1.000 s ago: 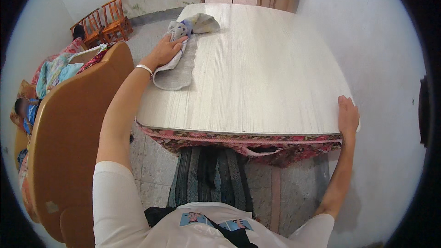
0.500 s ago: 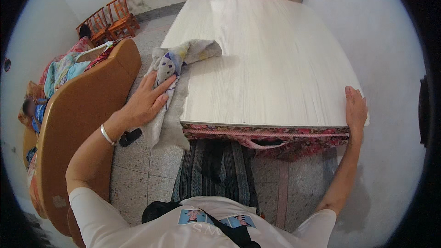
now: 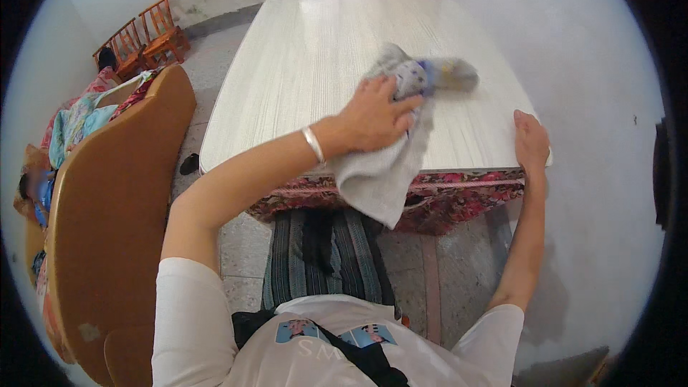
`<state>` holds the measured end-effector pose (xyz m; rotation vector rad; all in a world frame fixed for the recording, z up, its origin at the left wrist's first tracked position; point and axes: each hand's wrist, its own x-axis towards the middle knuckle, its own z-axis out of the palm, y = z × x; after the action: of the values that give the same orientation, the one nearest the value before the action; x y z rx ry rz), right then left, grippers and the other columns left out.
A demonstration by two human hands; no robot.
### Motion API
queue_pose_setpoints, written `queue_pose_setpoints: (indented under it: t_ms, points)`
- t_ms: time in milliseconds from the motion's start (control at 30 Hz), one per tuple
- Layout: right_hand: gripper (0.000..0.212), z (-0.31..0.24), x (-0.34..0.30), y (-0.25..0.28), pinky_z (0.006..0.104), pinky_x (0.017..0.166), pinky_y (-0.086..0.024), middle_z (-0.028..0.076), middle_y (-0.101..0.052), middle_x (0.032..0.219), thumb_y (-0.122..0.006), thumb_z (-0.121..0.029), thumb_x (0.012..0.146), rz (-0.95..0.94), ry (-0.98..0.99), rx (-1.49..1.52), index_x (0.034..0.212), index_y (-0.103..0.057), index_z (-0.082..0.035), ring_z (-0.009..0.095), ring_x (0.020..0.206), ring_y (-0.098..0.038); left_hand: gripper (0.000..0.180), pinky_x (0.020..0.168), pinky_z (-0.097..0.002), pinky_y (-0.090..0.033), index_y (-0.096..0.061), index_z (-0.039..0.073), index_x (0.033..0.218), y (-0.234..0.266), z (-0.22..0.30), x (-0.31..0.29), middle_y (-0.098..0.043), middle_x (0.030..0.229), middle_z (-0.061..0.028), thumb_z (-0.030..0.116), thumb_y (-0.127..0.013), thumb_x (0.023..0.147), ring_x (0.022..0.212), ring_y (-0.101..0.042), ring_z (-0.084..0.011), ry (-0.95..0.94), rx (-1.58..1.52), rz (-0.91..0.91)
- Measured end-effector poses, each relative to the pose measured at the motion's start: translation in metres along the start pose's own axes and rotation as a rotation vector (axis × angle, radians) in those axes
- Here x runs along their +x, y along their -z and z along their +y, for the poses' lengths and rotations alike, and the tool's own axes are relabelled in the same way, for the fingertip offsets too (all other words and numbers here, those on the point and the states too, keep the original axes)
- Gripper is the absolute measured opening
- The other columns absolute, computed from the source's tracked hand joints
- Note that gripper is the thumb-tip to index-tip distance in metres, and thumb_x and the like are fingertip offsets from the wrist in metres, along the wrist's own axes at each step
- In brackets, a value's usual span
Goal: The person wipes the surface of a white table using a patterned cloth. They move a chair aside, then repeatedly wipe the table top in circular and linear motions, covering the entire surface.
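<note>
Left hand (image 3: 369, 118) flat on the patterned grey cloth (image 3: 383, 179), fingers spread wide! Cloth lies under them, bunched past the fingertips, trailing over the near edge of the worktop (image 3: 301, 64). Right hand (image 3: 532, 142) at the right edge; can't tell its grip.

The pale, wood-grained desk (image 3: 308, 50) fills the middle; directions run from its centre. At 6 o'clock the left hand (image 3: 373, 115), a white bangle (image 3: 313, 145) at its wrist, lies flat with fingers spread on a greyish-white cloth (image 3: 383, 175). The cloth's blurred, patterned end points toward the hand's own 2 o'clock, while its lower corner hangs past the near edge. The right hand (image 3: 531, 142) rests on the corner at 4 o'clock. Floral fabric (image 3: 466, 201) hangs below the near edge at 5 o'clock. A brown sofa (image 3: 122, 215) stands at 8 o'clock, wooden chairs (image 3: 162, 34) between 9 and 10.
</note>
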<state>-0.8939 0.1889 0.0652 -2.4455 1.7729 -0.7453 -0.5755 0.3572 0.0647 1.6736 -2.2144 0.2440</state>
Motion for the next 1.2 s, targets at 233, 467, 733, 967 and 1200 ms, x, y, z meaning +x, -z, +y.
queue_pose_setpoints:
  t_ms: [233, 467, 733, 967, 1200]
  points:
    - [0.050, -0.002, 0.000, -0.005, 0.0489, 0.109, -0.024, 0.011, -0.053, 0.133, -0.034, -0.049, 0.096, -0.030, -0.058, -0.052, 0.121, -0.061, -0.014, 0.036, 0.125, -0.044, 0.045, 0.110, -0.0476, -0.026, -0.048, 0.017, 0.136, 0.076, 0.020, -0.119, -0.037, 0.134, -0.0302, 0.024, -0.050, 0.092, 0.129, -0.034, -0.0438, -0.074, -0.088, -0.127]
    - [0.050, -0.008, -0.007, 0.004, 0.0523, 0.106, -0.026, 0.012, -0.056, 0.125, -0.035, -0.049, 0.096, -0.027, -0.066, -0.006, 0.118, -0.062, -0.012, 0.043, 0.117, -0.046, 0.046, 0.113, -0.0418, -0.023, -0.038, 0.021, 0.143, 0.106, -0.102, -0.153, -0.026, 0.143, -0.0342, 0.030, -0.039, 0.099, 0.136, -0.026, -0.0455, 0.370, -0.013, -0.280]
    - [0.048, -0.017, -0.004, 0.001, 0.0486, 0.102, -0.031, 0.010, -0.062, 0.116, -0.041, -0.049, 0.095, 0.008, -0.044, 0.037, 0.111, -0.064, -0.010, 0.037, 0.112, -0.051, 0.045, 0.100, -0.0464, -0.036, -0.042, 0.020, 0.141, 0.056, -0.252, -0.064, -0.045, 0.127, -0.0301, 0.031, -0.037, 0.098, 0.108, -0.049, -0.0416, 0.408, 0.294, -0.240]
    - [0.044, -0.005, -0.003, -0.009, 0.0489, 0.096, -0.036, 0.010, -0.062, 0.114, -0.042, -0.045, 0.095, 0.081, 0.023, 0.070, 0.111, -0.065, -0.011, 0.037, 0.106, -0.054, 0.047, 0.094, -0.0457, -0.036, -0.040, 0.014, 0.142, 0.005, -0.129, 0.019, -0.052, 0.115, -0.0252, 0.031, -0.035, 0.099, 0.101, -0.047, -0.0383, 0.061, 0.163, -0.162]
    - [0.040, 0.006, -0.005, -0.001, 0.0461, 0.100, -0.036, 0.018, -0.059, 0.121, -0.049, -0.041, 0.093, 0.462, 0.149, -0.126, 0.114, -0.065, -0.010, 0.037, 0.115, -0.052, 0.048, 0.108, -0.0591, -0.020, -0.037, 0.021, 0.143, 0.018, -0.023, -0.015, -0.023, 0.144, -0.0331, 0.032, -0.043, 0.097, 0.132, -0.021, -0.0545, -0.129, -0.184, -0.056]
